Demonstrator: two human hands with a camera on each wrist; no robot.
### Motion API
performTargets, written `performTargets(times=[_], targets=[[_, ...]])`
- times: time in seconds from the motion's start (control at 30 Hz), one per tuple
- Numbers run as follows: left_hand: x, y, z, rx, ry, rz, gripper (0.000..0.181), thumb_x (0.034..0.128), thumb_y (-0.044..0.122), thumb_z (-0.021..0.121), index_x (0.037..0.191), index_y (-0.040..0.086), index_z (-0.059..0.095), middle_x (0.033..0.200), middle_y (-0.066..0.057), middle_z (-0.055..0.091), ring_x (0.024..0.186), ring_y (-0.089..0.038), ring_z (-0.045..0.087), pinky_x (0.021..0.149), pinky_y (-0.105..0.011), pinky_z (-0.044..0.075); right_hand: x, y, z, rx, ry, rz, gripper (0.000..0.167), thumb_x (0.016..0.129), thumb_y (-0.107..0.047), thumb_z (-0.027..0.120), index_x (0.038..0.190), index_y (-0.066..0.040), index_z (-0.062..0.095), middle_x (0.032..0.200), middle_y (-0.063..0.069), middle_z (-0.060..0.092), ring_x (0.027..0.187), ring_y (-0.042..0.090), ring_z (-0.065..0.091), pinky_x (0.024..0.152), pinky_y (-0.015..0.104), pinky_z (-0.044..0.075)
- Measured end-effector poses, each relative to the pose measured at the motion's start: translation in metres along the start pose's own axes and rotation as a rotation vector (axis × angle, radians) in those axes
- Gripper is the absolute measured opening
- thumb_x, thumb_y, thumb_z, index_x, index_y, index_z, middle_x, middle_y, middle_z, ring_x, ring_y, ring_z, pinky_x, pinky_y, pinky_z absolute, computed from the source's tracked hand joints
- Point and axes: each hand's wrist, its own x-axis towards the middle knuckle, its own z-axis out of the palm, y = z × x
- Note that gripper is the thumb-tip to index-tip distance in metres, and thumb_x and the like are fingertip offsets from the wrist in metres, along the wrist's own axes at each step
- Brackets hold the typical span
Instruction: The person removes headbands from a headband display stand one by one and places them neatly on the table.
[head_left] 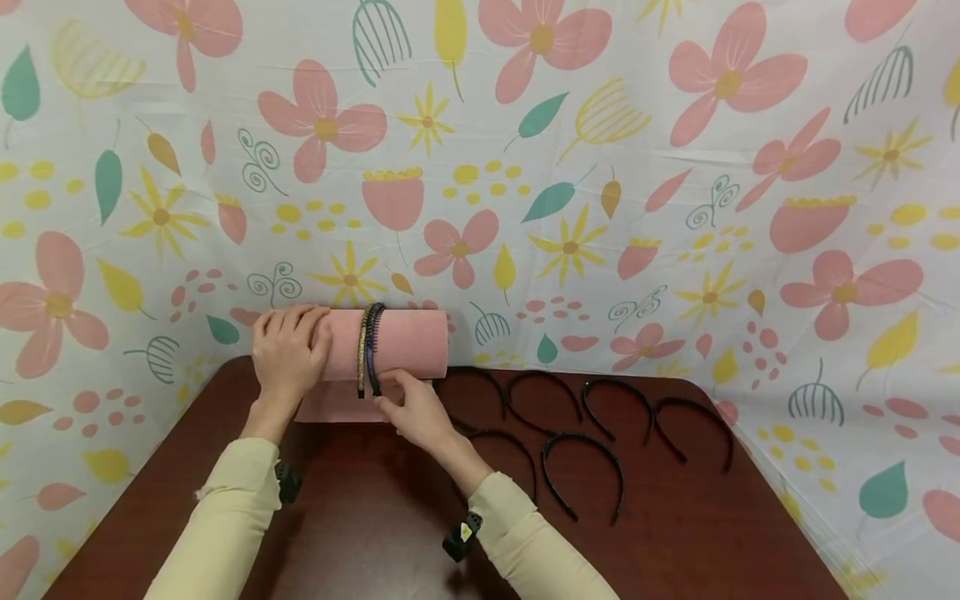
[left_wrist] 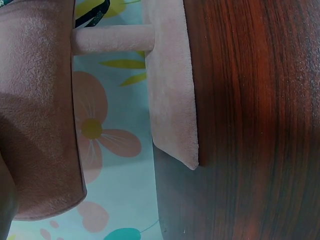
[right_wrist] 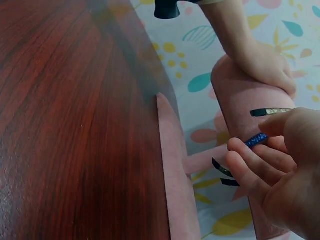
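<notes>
A pink plush headband stand [head_left: 420, 343] has a horizontal roll on a short post above a flat base [left_wrist: 172, 85]. My left hand [head_left: 288, 350] grips the roll's left end from above, fingers bent over the top. Around the roll's middle sit a gold glittery headband [head_left: 362, 354] and, just right of it, a dark blue headband [head_left: 370, 346]. With thumb and fingers, my right hand [head_left: 411, 408] pinches the blue headband's lower front end, seen as a glittery blue band [right_wrist: 256, 140] in the right wrist view. Two band ends show behind the roll there.
Several dark headbands, one of them a black headband [head_left: 581, 442], lie on the brown wooden table [head_left: 675, 517] to the right of the stand. A flower-printed cloth [head_left: 480, 167] hangs close behind the stand and along the table's sides.
</notes>
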Motion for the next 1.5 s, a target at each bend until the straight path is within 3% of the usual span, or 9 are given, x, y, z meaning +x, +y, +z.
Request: performTargets(times=[0.07, 0.2, 0.43, 0.63, 0.77, 1.1, 1.5], targets=[[0.001, 0.0, 0.0, 0.002, 0.002, 0.0, 0.036, 0.0955, 0.034, 0.051, 0.105, 0.01, 0.076, 0.105, -0.012, 0.072, 0.099, -0.035, 0.064, 0.102, -0.055, 0.04, 0.0, -0.001, 0.002, 0.008, 0.006, -0.005, 0.037, 0.097, -0.022, 0.063, 0.133, -0.019, 0.058, 0.128, 0.004, 0.064, 0.061, 0.006, 0.062, 0.053, 0.023, 0.053], [0.001, 0.001, 0.0, 0.0, 0.002, -0.001, 0.036, 0.0955, 0.034, 0.052, 0.105, 0.01, 0.076, 0.105, -0.012, 0.072, 0.098, -0.035, 0.064, 0.103, -0.054, 0.039, 0.001, -0.002, 0.005, -0.009, 0.037, -0.019, 0.034, 0.096, -0.022, 0.064, 0.13, -0.02, 0.06, 0.123, 0.002, 0.066, 0.061, 0.003, 0.06, 0.053, 0.023, 0.053], [0.001, 0.001, -0.001, 0.008, -0.001, 0.004, 0.035, 0.0949, 0.034, 0.052, 0.105, 0.01, 0.076, 0.105, -0.012, 0.072, 0.099, -0.035, 0.064, 0.103, -0.054, 0.039, 0.003, 0.001, 0.002, -0.113, 0.211, -0.068, 0.019, 0.095, -0.022, 0.066, 0.113, -0.017, 0.071, 0.1, -0.003, 0.072, 0.062, -0.002, 0.059, 0.053, 0.019, 0.046], [0.002, 0.0, -0.002, 0.02, -0.011, 0.009, 0.036, 0.0957, 0.034, 0.051, 0.105, 0.01, 0.076, 0.105, -0.013, 0.072, 0.099, -0.036, 0.064, 0.102, -0.056, 0.04, 0.001, 0.005, -0.005, -0.147, 0.28, -0.074, 0.017, 0.095, -0.023, 0.066, 0.11, -0.017, 0.072, 0.096, -0.003, 0.073, 0.054, -0.003, 0.053, 0.05, 0.018, 0.043], [0.002, 0.0, -0.003, 0.015, -0.004, 0.01, 0.035, 0.0952, 0.033, 0.052, 0.105, 0.01, 0.076, 0.104, -0.013, 0.073, 0.098, -0.035, 0.064, 0.101, -0.056, 0.041, -0.002, 0.006, -0.01, -0.143, 0.298, -0.086, 0.018, 0.095, -0.021, 0.067, 0.111, -0.016, 0.072, 0.101, 0.0, 0.073, 0.054, 0.0, 0.051, 0.048, 0.019, 0.042], [0.002, 0.002, -0.001, 0.001, 0.01, 0.015, 0.034, 0.094, 0.033, 0.054, 0.104, 0.009, 0.076, 0.104, -0.013, 0.072, 0.097, -0.036, 0.064, 0.1, -0.056, 0.041, -0.006, 0.012, -0.019, -0.152, 0.325, -0.101, 0.018, 0.095, -0.02, 0.066, 0.112, -0.013, 0.071, 0.103, 0.002, 0.074, 0.069, 0.007, 0.059, 0.057, 0.019, 0.046], [0.002, 0.002, -0.002, -0.005, 0.0, 0.009, 0.034, 0.0947, 0.032, 0.053, 0.105, 0.009, 0.076, 0.105, -0.013, 0.073, 0.098, -0.036, 0.064, 0.102, -0.055, 0.039, -0.014, 0.021, -0.036, -0.117, 0.317, -0.075, 0.019, 0.098, -0.019, 0.063, 0.114, -0.012, 0.069, 0.103, 0.003, 0.073, 0.068, 0.009, 0.06, 0.057, 0.021, 0.047]])
